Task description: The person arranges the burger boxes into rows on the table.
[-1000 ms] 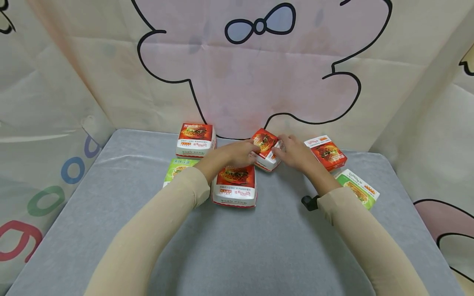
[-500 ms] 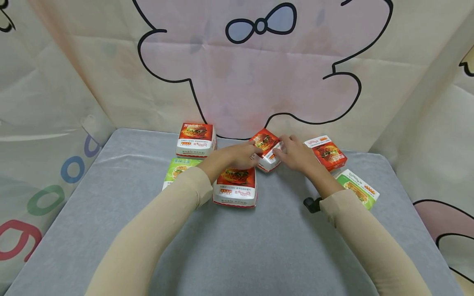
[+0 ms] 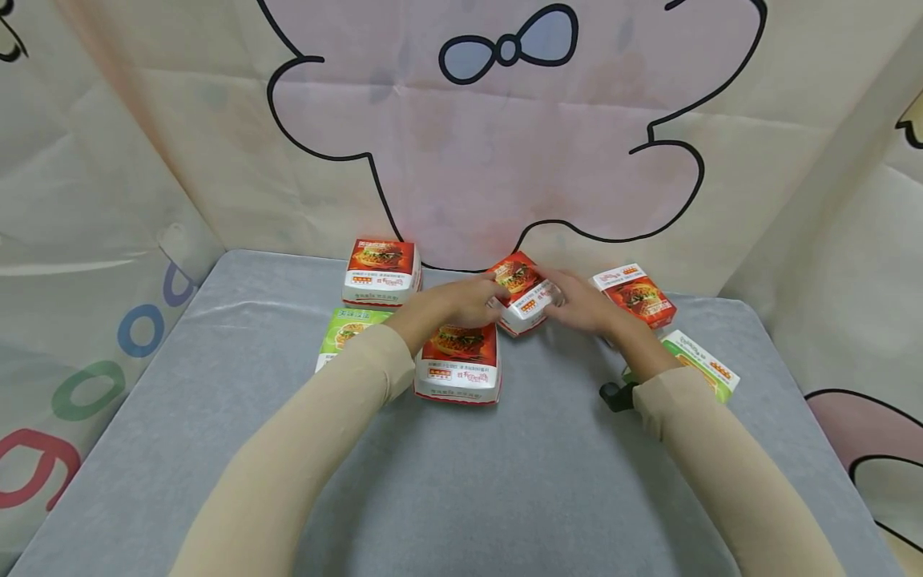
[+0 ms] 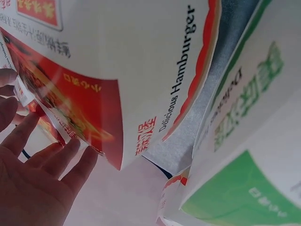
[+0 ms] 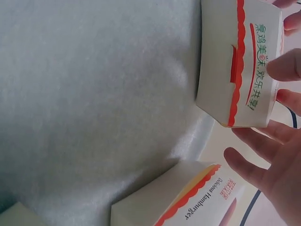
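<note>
Between both hands sits a red-and-white hamburger box (image 3: 522,290), turned at an angle at the back of the table. My left hand (image 3: 467,304) holds its left side, reaching over a second red hamburger box (image 3: 459,373) in front. My right hand (image 3: 582,303) grips the right side; in the right wrist view the thumb lies at the box's (image 5: 256,56) printed front face and the other fingers reach past its side. In the left wrist view the near red box (image 4: 122,52) fills much of the picture, and the left hand (image 4: 37,188) is partly seen beyond it.
On the left, a red box (image 3: 382,272) stands behind a green box (image 3: 349,328), partly hidden by the left arm. To the right are another red box (image 3: 638,296) and a green one (image 3: 703,361), partly covered by the right arm. A printed curtain (image 3: 447,184) borders the table's back edge.
My right hand has shifted slightly right and nearer, and the middle box has turned and slid a little the same way. My left hand stays almost in place.
</note>
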A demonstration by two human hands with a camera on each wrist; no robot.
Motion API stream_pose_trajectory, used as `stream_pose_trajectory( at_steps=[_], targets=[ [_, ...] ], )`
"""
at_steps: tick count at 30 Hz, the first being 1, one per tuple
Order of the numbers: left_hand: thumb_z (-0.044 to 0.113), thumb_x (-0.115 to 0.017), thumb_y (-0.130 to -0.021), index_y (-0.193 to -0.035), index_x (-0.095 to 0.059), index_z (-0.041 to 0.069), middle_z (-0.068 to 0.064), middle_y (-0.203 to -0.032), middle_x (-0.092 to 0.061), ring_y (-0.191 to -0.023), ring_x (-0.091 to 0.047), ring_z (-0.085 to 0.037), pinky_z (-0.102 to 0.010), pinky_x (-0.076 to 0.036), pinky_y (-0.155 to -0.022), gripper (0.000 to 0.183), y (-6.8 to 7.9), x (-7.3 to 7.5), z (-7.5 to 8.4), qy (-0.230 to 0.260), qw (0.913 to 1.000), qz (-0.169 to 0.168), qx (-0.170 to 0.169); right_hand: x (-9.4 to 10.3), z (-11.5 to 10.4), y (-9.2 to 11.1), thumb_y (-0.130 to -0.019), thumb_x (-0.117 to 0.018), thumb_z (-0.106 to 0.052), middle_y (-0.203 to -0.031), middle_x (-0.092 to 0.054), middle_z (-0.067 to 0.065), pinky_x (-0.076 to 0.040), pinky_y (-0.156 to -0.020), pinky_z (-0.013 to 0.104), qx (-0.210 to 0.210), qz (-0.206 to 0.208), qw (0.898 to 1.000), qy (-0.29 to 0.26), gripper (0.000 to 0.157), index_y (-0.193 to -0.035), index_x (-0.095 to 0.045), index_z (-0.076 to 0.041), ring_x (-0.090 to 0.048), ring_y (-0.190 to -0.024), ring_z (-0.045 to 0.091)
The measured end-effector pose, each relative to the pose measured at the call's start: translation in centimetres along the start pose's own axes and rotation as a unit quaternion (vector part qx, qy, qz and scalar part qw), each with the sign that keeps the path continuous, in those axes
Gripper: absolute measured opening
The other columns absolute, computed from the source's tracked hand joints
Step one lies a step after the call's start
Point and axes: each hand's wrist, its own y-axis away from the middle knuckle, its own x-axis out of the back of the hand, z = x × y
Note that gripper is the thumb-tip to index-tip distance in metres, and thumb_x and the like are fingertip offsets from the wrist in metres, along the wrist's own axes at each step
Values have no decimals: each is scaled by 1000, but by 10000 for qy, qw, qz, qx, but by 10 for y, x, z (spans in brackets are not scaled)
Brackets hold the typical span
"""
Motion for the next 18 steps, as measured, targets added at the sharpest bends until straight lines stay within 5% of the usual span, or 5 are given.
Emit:
stream_pose_trajectory(
  at_steps=[18],
  targets=[
    [30, -43, -97, -144, -35, 18, -10, -154, -11, -140, -13, -22, -39, -16, -111, 49, -1, 0, 1, -149, 9999, 9, 54, -3, -13, 8, -84, -62, -42, -136, -42, 21, -35, -95, 56, -490, 171, 9957, 764, 73, -143, -33, -10, -40, -123, 37]
  ],
)
